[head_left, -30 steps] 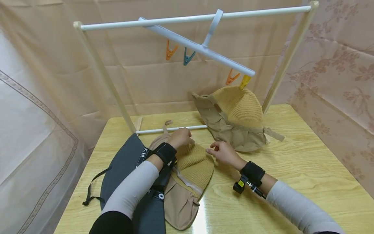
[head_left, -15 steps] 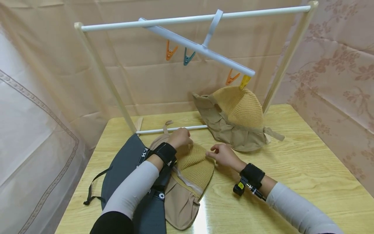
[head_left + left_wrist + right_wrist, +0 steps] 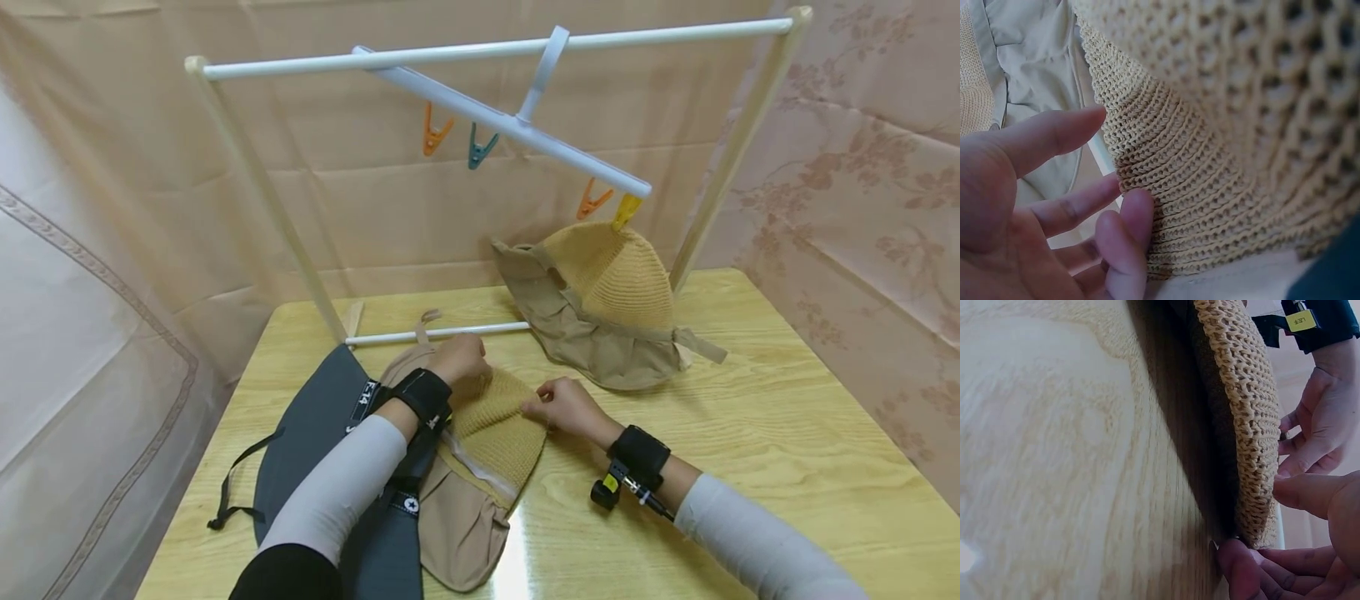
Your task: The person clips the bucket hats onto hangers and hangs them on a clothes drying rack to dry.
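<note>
Hats first: the knitted hat [image 3: 495,421] we're working lies flat on the wooden table [image 3: 750,433], near the middle, its tan brim trailing toward 6 o'clock and overlapping the grey hat [image 3: 315,442] at its 9 o'clock. Its crown edge sits just short of the rack's low white bar [image 3: 438,333] at 12 o'clock. A second knitted hat [image 3: 607,283] hangs from the yellow clip [image 3: 625,212] at 1 o'clock, its brim resting on the table, apart from ours. Open tabletop runs from 3 to 5 o'clock; the table's left edge is near the grey hat, straps hanging over toward 8 o'clock.

Our left hand [image 3: 459,360] comes in from 7 o'clock, forearm lying across the grey hat, fingers curled on the crown's far rim. The left wrist view shows fingertips [image 3: 1129,219] touching the knit edge, thumb held off it; we cannot tell if it actually grips.

Our right hand [image 3: 564,408] comes in from 4 o'clock, wrist low over the table, and pinches the crown's right edge. The right wrist view shows its fingers [image 3: 1241,569] under the knit rim and thumb on top, rim lifted slightly off the wood.
</note>
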### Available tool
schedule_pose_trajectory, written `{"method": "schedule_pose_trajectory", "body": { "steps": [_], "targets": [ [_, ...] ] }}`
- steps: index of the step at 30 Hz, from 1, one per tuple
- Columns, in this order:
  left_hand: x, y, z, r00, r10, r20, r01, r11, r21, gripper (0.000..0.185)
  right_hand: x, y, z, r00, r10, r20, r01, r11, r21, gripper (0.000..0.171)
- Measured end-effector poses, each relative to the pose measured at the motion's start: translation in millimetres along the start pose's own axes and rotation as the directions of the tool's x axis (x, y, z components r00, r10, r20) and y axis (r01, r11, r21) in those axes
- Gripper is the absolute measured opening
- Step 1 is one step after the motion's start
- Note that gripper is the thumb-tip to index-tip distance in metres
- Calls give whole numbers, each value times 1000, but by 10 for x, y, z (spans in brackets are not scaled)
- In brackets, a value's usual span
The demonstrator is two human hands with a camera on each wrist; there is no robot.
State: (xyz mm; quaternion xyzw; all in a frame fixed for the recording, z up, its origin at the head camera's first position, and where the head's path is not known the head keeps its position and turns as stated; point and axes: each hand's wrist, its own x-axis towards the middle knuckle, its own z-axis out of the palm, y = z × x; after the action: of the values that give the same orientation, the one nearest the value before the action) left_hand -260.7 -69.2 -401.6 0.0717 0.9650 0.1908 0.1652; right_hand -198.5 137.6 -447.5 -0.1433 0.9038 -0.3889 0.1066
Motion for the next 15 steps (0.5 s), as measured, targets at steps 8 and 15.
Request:
{"method": "schedule_pose_trajectory", "body": {
  "steps": [8, 15],
  "targets": [
    [35, -38, 40, 999, -5, 36, 5, 1000, 5, 33, 31, -8, 34, 999, -4, -35, 1, 997, -75, 32],
    [30, -51, 49, 996, 31, 79, -34, 998, 44, 31, 73, 13, 65, 999, 22, -23, -24, 997, -69, 34]
  ]
}}
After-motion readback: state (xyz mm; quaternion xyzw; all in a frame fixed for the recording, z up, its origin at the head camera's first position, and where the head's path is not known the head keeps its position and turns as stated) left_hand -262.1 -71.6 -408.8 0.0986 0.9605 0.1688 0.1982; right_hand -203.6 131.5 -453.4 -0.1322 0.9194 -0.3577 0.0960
